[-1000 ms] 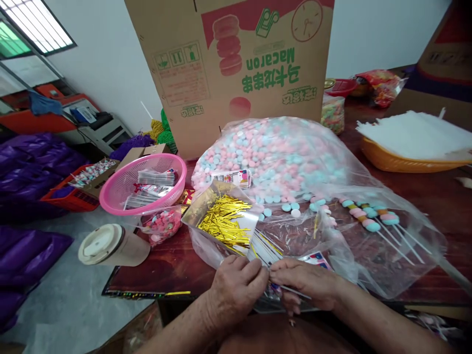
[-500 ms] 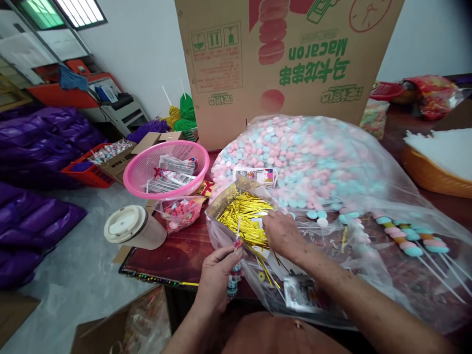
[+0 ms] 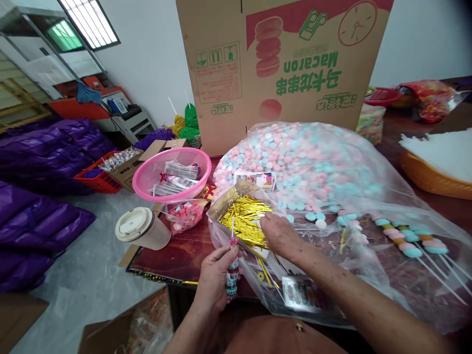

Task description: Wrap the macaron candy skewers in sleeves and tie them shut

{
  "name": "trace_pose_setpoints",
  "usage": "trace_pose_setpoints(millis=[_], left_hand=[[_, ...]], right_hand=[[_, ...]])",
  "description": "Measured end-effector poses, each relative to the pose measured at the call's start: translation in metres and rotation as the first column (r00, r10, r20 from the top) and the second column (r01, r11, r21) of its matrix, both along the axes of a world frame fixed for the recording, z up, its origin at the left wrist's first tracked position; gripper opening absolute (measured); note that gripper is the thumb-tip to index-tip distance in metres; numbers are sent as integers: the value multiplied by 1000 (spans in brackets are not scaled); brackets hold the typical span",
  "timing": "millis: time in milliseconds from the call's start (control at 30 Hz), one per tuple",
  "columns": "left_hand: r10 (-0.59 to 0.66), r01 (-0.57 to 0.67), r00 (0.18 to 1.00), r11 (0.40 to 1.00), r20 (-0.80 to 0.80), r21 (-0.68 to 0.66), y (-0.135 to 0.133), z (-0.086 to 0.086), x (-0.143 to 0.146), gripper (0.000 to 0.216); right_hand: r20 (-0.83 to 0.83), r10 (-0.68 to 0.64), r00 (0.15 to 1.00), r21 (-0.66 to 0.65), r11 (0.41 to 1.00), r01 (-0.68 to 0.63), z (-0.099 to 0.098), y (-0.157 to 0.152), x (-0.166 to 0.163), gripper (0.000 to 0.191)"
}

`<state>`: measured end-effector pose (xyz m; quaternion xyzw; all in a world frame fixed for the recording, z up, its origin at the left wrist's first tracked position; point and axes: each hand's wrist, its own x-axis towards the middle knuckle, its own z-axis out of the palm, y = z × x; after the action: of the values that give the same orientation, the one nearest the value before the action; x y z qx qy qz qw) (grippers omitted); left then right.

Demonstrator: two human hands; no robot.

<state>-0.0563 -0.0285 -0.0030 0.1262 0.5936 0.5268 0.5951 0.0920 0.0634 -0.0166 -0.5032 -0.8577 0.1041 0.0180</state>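
My left hand (image 3: 216, 280) is closed around a bagged candy skewer (image 3: 232, 275), held upright with its white stick poking up near the table's front edge. My right hand (image 3: 278, 235) reaches into a pile of gold twist ties (image 3: 243, 221) that lies on an open clear packet; its fingertips are pinched down among the ties. Whether a tie is between them I cannot make out. A small stack of printed clear bags (image 3: 300, 295) lies just under my right forearm.
A big clear bag of pink and blue candies (image 3: 302, 162) fills the table's middle, with finished skewers (image 3: 401, 241) at its right. A pink basket (image 3: 147, 179), a lidded cup (image 3: 142, 228), a tall Macaron carton (image 3: 280, 69) and an orange tray (image 3: 431, 179) stand around.
A second ago both hands worked together at the table's front edge. Since then my left hand lifted the bagged skewer upright and my right hand moved up into the gold ties.
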Motion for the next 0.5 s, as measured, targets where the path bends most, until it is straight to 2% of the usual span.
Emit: trace_pose_setpoints(millis=[133,200,267,333,433,500], left_hand=[[-11,11,1000,1000,24,19,1,1,3,35],[-34,32,998,999,48,33,4,1,9,34],[-59,57,995,998,78,33,7,1,18,34],[-91,86,988,995,123,45,9,2,28,34],[-160,145,970,985,183,97,11,5,43,34],[-210,190,959,975,192,118,10,7,51,32]], right_hand=[[-43,-56,998,-37,998,55,19,-7,19,18],[-188,-77,979,-111,992,57,29,-17,27,13],[-446,-104,889,-241,971,-7,35,-30,30,13],[-662,-167,731,-346,933,-100,34,-43,28,13],[-770,-274,576,-410,904,-119,22,-55,22,15],[-784,-331,524,-439,893,-93,12,-57,22,17]])
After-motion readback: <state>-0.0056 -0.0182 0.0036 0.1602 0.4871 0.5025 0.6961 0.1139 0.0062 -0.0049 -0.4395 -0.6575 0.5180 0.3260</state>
